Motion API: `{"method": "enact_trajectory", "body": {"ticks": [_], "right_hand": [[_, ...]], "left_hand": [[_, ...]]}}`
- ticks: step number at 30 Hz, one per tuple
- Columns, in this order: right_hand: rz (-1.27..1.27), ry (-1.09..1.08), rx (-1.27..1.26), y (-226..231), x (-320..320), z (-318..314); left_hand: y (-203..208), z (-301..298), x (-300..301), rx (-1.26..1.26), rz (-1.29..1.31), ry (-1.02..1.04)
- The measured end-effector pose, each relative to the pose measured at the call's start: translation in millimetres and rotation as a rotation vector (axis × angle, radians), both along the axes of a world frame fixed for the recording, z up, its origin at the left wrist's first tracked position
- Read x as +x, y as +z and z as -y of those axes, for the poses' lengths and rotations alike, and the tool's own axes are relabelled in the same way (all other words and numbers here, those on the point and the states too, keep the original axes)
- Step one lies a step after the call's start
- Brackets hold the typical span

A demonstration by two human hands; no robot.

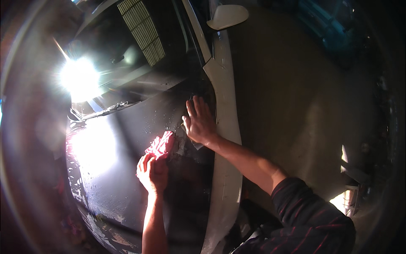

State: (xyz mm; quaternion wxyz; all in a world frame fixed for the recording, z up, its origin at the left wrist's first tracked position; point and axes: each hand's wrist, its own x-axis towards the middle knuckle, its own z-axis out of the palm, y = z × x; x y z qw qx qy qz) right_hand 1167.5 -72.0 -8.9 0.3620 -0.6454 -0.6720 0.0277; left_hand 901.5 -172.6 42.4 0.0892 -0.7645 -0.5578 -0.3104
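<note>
My left hand (152,172) is closed around a crumpled pink-red cloth (161,143), which rests on the dark hood (186,186) of a car. Farther up and to the right, my right hand (200,123) lies flat on the same hood beside its right edge, with the fingers stretched out. A thin greyish piece (198,146) shows from under that palm; most of it is covered, so I cannot tell what it is. Wet patches and small droplets (168,128) mark the surface between and around both hands.
The white fender (226,169) runs along the hood's right side, with a white side mirror (228,17) above. A wiper (108,111) lies at the windshield's base (139,84). A bright lamp (80,79) glares at left. Dark floor (292,106) stretches to the right.
</note>
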Motion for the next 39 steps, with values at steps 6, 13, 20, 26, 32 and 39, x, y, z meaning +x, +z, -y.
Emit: {"method": "enact_trajectory", "body": {"ticks": [6, 13, 20, 26, 32, 39], "right_hand": [[-0.002, 0.478, -0.226, -0.1, -91.6, 187.8], [0.089, -0.095, -0.003, -1.0, 49.0, -23.2], [-0.033, 0.280, -0.146, -11.6, -90.0, 172.6], [0.190, -0.181, 0.044, 1.5, 18.0, -17.2], [0.045, 0.103, -0.059, -20.3, -100.5, 130.2], [0.165, -0.026, 0.013, -0.6, -44.9, 45.4]], "left_hand": [[5.0, 6.3, -16.8, -0.040, -0.023, -0.041], [0.6, 39.9, -31.8, -0.030, -0.016, 0.045], [3.0, 45.3, -49.0, -0.032, -0.028, 0.083], [5.9, 39.9, -33.5, -0.041, -0.019, 0.074], [1.9, 46.2, -54.1, 0.007, -0.011, 0.084], [1.8, 42.5, -42.2, -0.013, 0.029, 0.067]]}}
